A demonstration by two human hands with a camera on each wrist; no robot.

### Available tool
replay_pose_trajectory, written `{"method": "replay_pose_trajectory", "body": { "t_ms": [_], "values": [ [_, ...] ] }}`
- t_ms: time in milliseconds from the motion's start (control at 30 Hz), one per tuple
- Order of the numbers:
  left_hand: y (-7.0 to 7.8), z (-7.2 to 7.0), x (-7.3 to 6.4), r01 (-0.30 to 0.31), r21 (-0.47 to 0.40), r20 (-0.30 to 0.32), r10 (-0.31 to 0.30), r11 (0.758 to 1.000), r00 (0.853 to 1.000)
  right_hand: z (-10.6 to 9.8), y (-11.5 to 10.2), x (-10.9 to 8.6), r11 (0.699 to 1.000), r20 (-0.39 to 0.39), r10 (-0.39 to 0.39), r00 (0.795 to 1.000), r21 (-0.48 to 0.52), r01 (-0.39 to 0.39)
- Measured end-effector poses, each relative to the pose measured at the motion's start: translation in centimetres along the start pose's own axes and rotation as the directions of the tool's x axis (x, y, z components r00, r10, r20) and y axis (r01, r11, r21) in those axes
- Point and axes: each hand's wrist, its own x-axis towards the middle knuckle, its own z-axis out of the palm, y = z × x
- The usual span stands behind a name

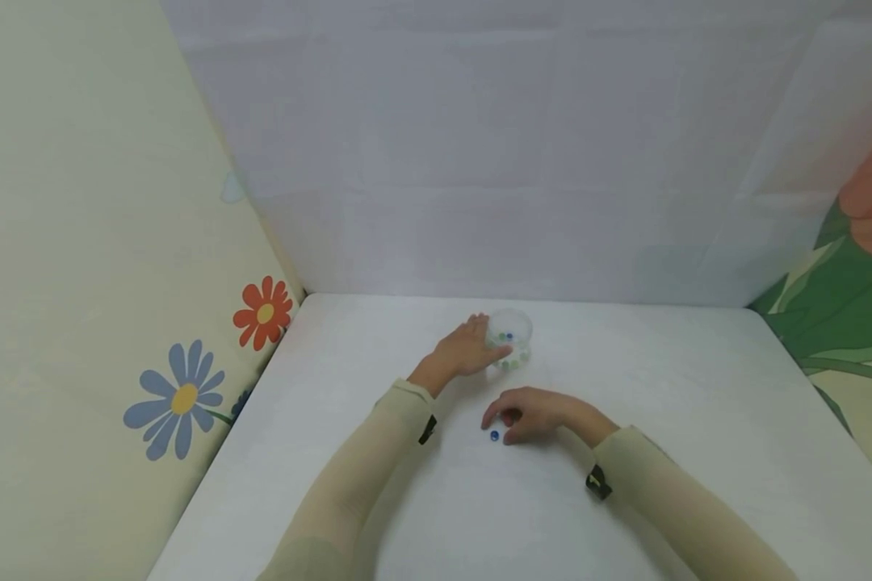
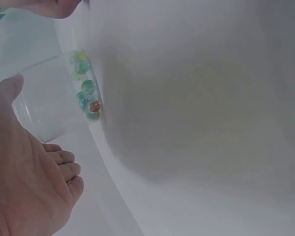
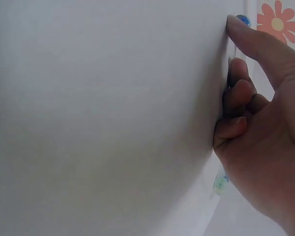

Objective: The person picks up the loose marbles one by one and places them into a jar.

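A clear plastic cup [image 1: 510, 327] stands on the white table with several green, yellowish, blue and orange marbles [image 2: 88, 87] at its bottom. My left hand [image 1: 467, 347] holds the cup's left side, thumb across the near side and fingers along the far side. Nearer to me, a single blue marble [image 1: 494, 436] lies on the tabletop. Around it, with small gaps, are the thumb and index finger of my right hand [image 1: 534, 414]; the other fingers bend inward. In the right wrist view, the thumb partly covers the blue marble [image 3: 243, 20].
The white tabletop [image 1: 625, 363] meets a white cloth backdrop [image 1: 436, 161] at the back. Flower-printed panels flank the table, with a blue flower [image 1: 182, 399] and a red flower [image 1: 264, 313] on the left. Both wrists carry dark straps over the sleeves.
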Motion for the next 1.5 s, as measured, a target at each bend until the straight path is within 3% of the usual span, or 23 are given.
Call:
{"method": "replay_pose_trajectory", "body": {
  "t_ms": [300,1033,1267,1500],
  "values": [
    [0.0,0.2,0.1,-0.002,-0.02,0.002,0.002,1.0,1.0,0.1,0.0,0.4,1.0,-0.012,0.016,1.0,-0.011,-0.016],
    [0.1,0.2,0.1,-0.001,-0.012,-0.001,0.001,1.0,1.0,0.3,0.1,0.1,0.999,-0.035,-0.034,0.999,-0.037,0.032],
    [0.0,0.2,0.2,-0.01,0.002,-0.001,0.01,1.0,1.0,-0.5,-0.2,-0.5,1.0,-0.033,-0.028,0.999,0.001,0.028],
    [0.0,0.1,0.1,-0.016,0.001,-0.004,0.016,1.0,1.0,-1.6,-0.1,-1.0,1.0,-0.087,-0.019,0.996,0.0,0.019]
  ]
}}
